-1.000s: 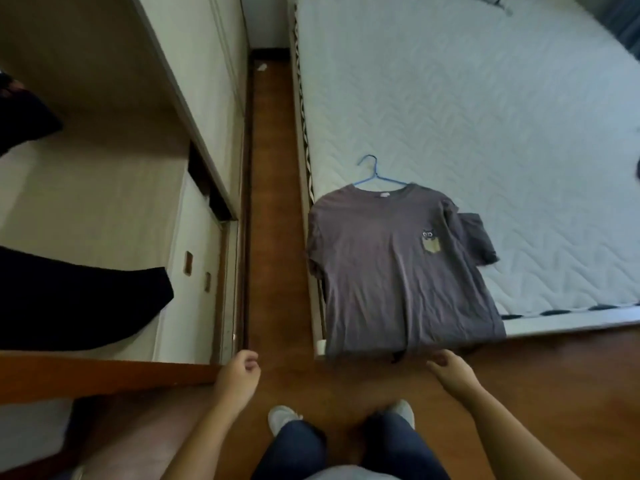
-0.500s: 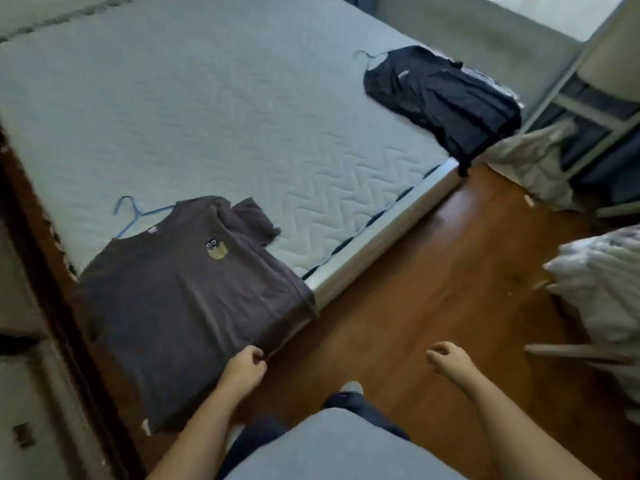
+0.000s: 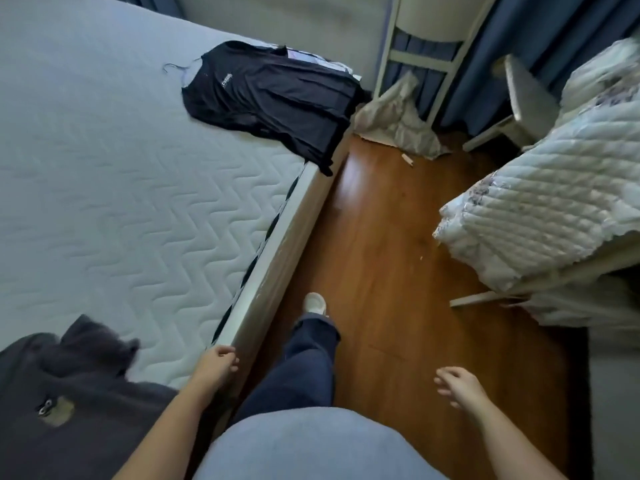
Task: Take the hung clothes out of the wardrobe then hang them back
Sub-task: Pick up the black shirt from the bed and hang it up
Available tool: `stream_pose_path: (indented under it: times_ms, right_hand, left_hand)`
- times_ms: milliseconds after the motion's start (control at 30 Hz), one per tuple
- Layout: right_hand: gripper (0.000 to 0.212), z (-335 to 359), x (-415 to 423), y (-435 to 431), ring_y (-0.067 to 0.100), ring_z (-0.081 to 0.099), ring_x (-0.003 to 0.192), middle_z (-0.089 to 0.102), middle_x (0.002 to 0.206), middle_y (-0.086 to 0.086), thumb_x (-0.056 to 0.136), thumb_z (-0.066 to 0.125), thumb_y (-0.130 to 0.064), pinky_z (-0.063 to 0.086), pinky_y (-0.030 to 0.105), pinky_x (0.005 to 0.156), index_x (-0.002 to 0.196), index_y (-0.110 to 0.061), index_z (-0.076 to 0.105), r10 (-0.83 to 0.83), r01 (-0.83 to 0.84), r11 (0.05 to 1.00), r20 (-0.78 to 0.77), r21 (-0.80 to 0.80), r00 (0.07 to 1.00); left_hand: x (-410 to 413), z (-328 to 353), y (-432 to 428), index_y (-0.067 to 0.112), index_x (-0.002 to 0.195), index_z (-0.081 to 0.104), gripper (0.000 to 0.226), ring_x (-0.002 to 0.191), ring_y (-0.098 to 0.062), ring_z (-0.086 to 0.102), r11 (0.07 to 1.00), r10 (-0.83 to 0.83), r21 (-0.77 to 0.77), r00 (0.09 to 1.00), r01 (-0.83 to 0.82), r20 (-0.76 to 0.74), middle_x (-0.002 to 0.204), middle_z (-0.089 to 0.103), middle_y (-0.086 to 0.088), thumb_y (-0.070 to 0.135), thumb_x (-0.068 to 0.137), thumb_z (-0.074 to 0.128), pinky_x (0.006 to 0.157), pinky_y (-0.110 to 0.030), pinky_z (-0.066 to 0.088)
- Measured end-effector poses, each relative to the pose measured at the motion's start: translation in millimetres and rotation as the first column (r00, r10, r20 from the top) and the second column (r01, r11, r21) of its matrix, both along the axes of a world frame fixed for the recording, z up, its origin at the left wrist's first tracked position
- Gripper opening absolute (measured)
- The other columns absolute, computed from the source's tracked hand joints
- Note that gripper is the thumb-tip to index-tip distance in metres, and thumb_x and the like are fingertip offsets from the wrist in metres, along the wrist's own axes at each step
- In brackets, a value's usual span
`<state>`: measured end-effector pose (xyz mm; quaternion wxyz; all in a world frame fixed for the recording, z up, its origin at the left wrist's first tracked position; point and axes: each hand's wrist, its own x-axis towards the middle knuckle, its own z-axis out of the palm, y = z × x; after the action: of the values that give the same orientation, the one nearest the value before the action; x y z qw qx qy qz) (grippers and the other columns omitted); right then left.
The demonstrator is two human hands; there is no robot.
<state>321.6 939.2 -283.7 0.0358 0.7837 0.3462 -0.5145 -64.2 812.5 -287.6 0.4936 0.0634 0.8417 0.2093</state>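
Dim, soft daylight, faint sheen on the brown wooden floor (image 3: 374, 237), motion blur on the dark grey T-shirt (image 3: 69, 393) at lower left, wide-angle bending at edges

Matt cloth shirt (image 3: 270, 95); glossy, probably wood floor (image 3: 381, 254).

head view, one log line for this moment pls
left grip empty, by bed edge | right grip empty, over floor | grey shirt near corner | black shirt far corner
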Motion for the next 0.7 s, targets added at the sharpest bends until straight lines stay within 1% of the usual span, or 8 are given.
stream_pose_path:
  times_ms: [133,200,300,367,467,533,600,700]
  right_hand:
    - [0.029,4.9,-32.8,108.6,0.025,0.054,0.091,0.061,0.116,0.021,0.093,0.048,-0.012,0.033,0.023,0.053,0.118,0.003,0.053,0.087,-0.088,0.996,0.026,0.032,0.996]
    - [0.03,14.3,-56.7,166.2,0.023,0.054,0.089,0.061,0.11,0.018,0.093,0.048,-0.013,0.038,0.024,0.056,0.118,0.003,0.053,0.182,-0.183,0.983,0.036,0.023,0.983]
    - [0.028,26.0,-98.1,253.8,0.024,0.057,0.099,0.06,0.104,0.01,0.091,0.052,-0.018,0.048,0.033,0.082,0.113,-0.001,0.056,0.333,-0.333,0.939,0.01,0.082,0.943]
    - [0.025,32.4,-126.4,304.4,0.023,0.056,0.107,0.059,0.108,0.005,0.09,0.053,-0.023,0.045,0.032,0.089,0.11,-0.01,0.058,0.413,-0.406,0.902,-0.018,0.147,0.91]
    - [0.009,35.3,-158.4,366.1,0.026,0.06,0.106,0.064,0.109,0.009,0.088,0.055,-0.022,0.046,0.043,0.098,0.097,-0.022,0.057,0.414,-0.374,0.894,-0.132,0.246,0.901]
    - [0.007,36.9,-170.5,406.5,0.026,0.062,0.102,0.065,0.105,0.01,0.089,0.053,-0.017,0.048,0.041,0.095,0.092,-0.023,0.056,0.393,-0.337,0.901,-0.187,0.273,0.9]
    - [0.009,37.6,-175.1,452.5,0.023,0.06,0.094,0.064,0.103,0.012,0.091,0.05,-0.012,0.05,0.028,0.08,0.093,-0.018,0.056,0.369,-0.309,0.914,-0.222,0.263,0.903]
    - [0.017,28.8,-167.3,534.3,0.019,0.056,0.087,0.061,0.103,0.012,0.093,0.046,-0.011,0.042,0.016,0.064,0.107,-0.008,0.055,0.352,-0.3,0.924,-0.217,0.236,0.911]
  left_hand:
    - [-29.5,-7.9,90.4,0.003,0.1,0.053,0.018,0.063,-0.016,0.052,0.998,0.048,0.03,0.998,-0.049,0.032,0.076,0.056,-0.009,0.001,0.091,0.037,0.045,-0.021,0.032]
    - [-41.4,-6.7,133.5,0.001,0.095,0.051,0.016,0.06,-0.018,0.05,0.998,0.063,0.017,0.997,-0.063,0.035,0.072,0.053,-0.01,0.0,0.09,0.037,0.044,-0.02,0.034]
    - [-53.8,-2.2,199.1,-0.001,0.089,0.051,0.014,0.059,-0.021,0.048,0.998,0.049,0.023,0.998,-0.05,0.042,0.073,0.053,-0.014,-0.002,0.089,0.037,0.048,-0.023,0.032]
    - [-59.0,-2.1,240.1,-0.002,0.088,0.051,0.014,0.058,-0.023,0.046,0.998,0.058,0.009,0.997,-0.059,0.055,0.07,0.052,-0.014,-0.004,0.089,0.037,0.05,-0.024,0.033]
    - [-60.3,-1.6,302.2,-0.001,0.085,0.051,0.015,0.057,-0.021,0.046,0.999,0.041,0.007,0.997,-0.042,0.071,0.065,0.051,-0.012,-0.004,0.089,0.037,0.056,-0.025,0.039]
    - [-60.7,-2.3,346.2,-0.001,0.091,0.054,0.015,0.059,-0.022,0.049,1.0,0.01,0.017,0.999,-0.011,0.049,0.066,0.054,-0.011,-0.002,0.088,0.038,0.061,-0.027,0.042]
    - [-61.8,-1.8,392.0,-0.003,0.097,0.055,0.018,0.06,-0.021,0.051,0.998,0.026,0.05,0.998,-0.028,0.05,0.07,0.056,-0.012,-0.002,0.088,0.039,0.059,-0.023,0.045]
    - [-67.7,-4.3,462.7,-0.002,0.104,0.055,0.021,0.062,-0.018,0.054,0.989,0.104,0.1,0.994,-0.106,0.019,0.077,0.059,-0.011,0.001,0.089,0.04,0.056,-0.024,0.041]
